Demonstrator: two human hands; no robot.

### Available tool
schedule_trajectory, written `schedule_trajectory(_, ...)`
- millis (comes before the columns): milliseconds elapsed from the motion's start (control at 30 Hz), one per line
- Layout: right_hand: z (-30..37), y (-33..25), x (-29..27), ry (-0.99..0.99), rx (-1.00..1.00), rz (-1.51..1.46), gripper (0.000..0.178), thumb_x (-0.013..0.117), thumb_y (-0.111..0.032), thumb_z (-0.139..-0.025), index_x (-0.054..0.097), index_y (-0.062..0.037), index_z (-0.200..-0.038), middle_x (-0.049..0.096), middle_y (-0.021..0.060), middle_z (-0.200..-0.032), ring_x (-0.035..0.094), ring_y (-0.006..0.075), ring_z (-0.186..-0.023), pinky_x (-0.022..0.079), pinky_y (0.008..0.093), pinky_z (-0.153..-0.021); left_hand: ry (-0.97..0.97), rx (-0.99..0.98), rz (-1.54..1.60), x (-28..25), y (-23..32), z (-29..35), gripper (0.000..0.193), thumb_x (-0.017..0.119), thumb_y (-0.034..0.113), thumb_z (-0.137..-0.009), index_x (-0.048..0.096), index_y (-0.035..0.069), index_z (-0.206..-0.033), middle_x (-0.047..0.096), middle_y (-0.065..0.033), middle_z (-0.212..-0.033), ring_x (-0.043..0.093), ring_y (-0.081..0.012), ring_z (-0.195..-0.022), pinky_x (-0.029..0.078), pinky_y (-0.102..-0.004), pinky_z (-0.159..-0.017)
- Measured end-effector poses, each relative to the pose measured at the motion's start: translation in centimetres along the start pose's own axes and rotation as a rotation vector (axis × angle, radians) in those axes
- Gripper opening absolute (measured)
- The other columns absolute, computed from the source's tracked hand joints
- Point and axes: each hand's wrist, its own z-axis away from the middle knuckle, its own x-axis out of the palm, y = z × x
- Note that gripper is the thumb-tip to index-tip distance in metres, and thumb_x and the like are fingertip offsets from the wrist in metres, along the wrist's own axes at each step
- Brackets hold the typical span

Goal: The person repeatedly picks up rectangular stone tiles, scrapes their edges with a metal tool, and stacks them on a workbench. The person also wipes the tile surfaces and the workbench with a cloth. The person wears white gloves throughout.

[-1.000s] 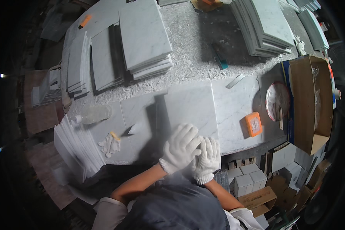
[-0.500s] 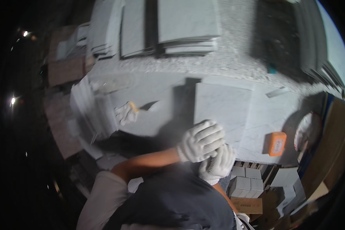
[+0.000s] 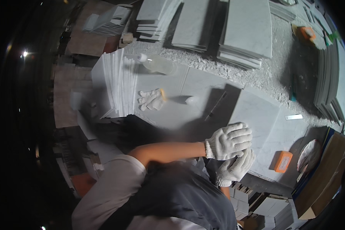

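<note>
Two gloved hands at a marble slab, with surrounding stock

Head view; clock directions taken from the left hand.

Left hand (image 3: 229, 141): in a white knitted glove, back upward, fingers side by side, overlapping the slab's near end. Right hand (image 3: 237, 166): in a matching glove, just below at about 5 o'clock. The hands were together, gloves touching; palms were hidden, so whether either gripped anything could not be told.

Grey-white, veined rectangular marble slab (image 3: 253, 111): one, flat, extending toward 1 o'clock.

Off-white knitted glove with yellow cuff (image 3: 151, 100): one, unworn, at 10 o'clock. Row of thin white upright panels (image 3: 117, 82): farther out, also 10. Clear plastic bottle with white cap (image 3: 161, 66): lying between 10 and 11. Stack of grey-white rectangular slabs (image 3: 247, 28): at 12. Flat silvery strip (image 3: 294, 117): between 2 and 3. Orange rectangular block with pale label (image 3: 283, 161): near 4. Brown open cardboard box (image 3: 327, 176): beyond the block, between 3 and 4.
</note>
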Motion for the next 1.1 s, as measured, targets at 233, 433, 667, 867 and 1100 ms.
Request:
schedule_trajectory(233, 1.1, 0.3, 0.5, 0.116, -0.13, -0.016, 0.042, 0.057, 0.007, -0.087, 0.063, 0.0109, -0.129, 0.066, 0.0254, -0.128, 0.061, 0.0439, -0.123, 0.045, 0.0517, -0.109, 0.153, 0.025, -0.06, -0.5, 0.6, 0.8, 0.041, 0.065, 0.036, -0.089, 0.072, 0.01, -0.119, 0.067, -0.008, -0.13, 0.057, -0.0226, -0.131, 0.039, -0.0413, -0.12)
schedule_trajectory(433, 2.4, 1.8, 1.0, 0.161, -0.286, 0.019, 0.033, 0.062, 0.003, -0.09, 0.07, 0.0028, -0.122, 0.071, 0.02, -0.122, 0.064, 0.0393, -0.121, 0.047, 0.0483, -0.109, -0.1, 0.03, -0.04, -5.0, 1.1, 7.1, 0.027, 0.066, 0.039, -0.092, 0.065, 0.013, -0.097, 0.06, -0.0029, -0.097, 0.063, -0.0221, -0.108, 0.05, -0.0391, -0.104)
schedule_trajectory(667, 4.2, 1.4, 1.7, -0.028, -0.221, 0.598, 0.051, 0.053, -0.039, -0.103, 0.059, -0.0054, -0.142, 0.055, 0.018, -0.148, 0.043, 0.0366, -0.145, 0.029, 0.0477, -0.124, -0.206, -0.005, 0.286, -17.5, -1.9, 19.4, 0.016, 0.066, 0.027, -0.094, 0.072, 0.013, -0.099, 0.067, -0.0056, -0.085, 0.067, -0.0245, -0.08, 0.057, -0.0342, -0.069)
schedule_trajectory(867, 13.4, -1.5, 4.4, 0.11, -0.137, 0.765, 0.056, 0.054, -0.048, -0.102, 0.058, -0.01, -0.143, 0.056, 0.0153, -0.149, 0.04, 0.0364, -0.147, 0.026, 0.0459, -0.126, -0.061, -0.024, 0.401, -29.4, -9.1, 31.0, 0.019, 0.057, 0.016, -0.102, 0.071, 0.003, -0.099, 0.071, -0.0108, -0.098, 0.069, -0.026, -0.093, 0.055, -0.0362, -0.079)
schedule_trajectory(1100, 38.2, -4.0, 9.8, -0.159, 0.712, 0.314, 0.055, 0.055, -0.043, -0.102, 0.052, -0.0164, -0.15, 0.043, 0.0155, -0.16, 0.044, 0.0346, -0.144, 0.039, 0.0409, -0.116, 0.056, -0.279, 0.456, -40.7, -15.0, 35.5, 0.043, 0.054, 0.036, -0.107, 0.071, -0.002, -0.117, 0.072, -0.015, -0.116, 0.065, -0.0298, -0.118, 0.044, -0.043, -0.11)
